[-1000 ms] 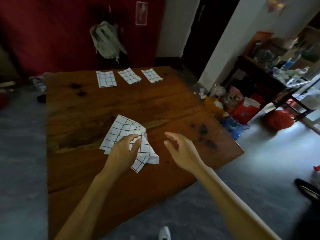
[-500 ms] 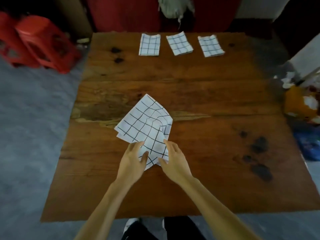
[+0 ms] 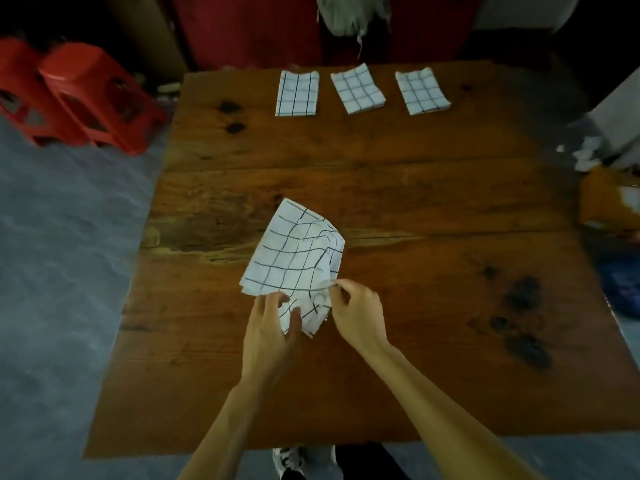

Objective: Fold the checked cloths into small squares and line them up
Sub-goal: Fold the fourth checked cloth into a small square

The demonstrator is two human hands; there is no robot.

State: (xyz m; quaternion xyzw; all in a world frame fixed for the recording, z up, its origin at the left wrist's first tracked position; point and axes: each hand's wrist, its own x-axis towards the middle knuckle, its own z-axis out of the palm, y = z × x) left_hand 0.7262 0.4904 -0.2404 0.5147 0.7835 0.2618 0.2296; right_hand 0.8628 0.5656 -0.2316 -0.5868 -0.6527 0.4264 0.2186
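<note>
A crumpled white cloth with a black check (image 3: 294, 258) lies near the middle of the wooden table (image 3: 415, 209). My left hand (image 3: 270, 327) pinches its near corner between thumb and fingers. My right hand (image 3: 356, 313) pinches the cloth's right edge just beside it. Along the table's far edge three folded checked cloths sit in a row: one on the left (image 3: 297, 93), one in the middle (image 3: 357, 88), one on the right (image 3: 422, 90).
Two red plastic stools (image 3: 79, 95) lie on the grey floor left of the table. Clutter, with an orange object (image 3: 609, 199), sits off the right edge. A grey bag (image 3: 349, 15) hangs behind the far edge. My shoes show below the near edge.
My view swung to face the table squarely. My right hand came in from the side and took hold of the cloth's right edge; my left hand shifted its grip to the near corner.
</note>
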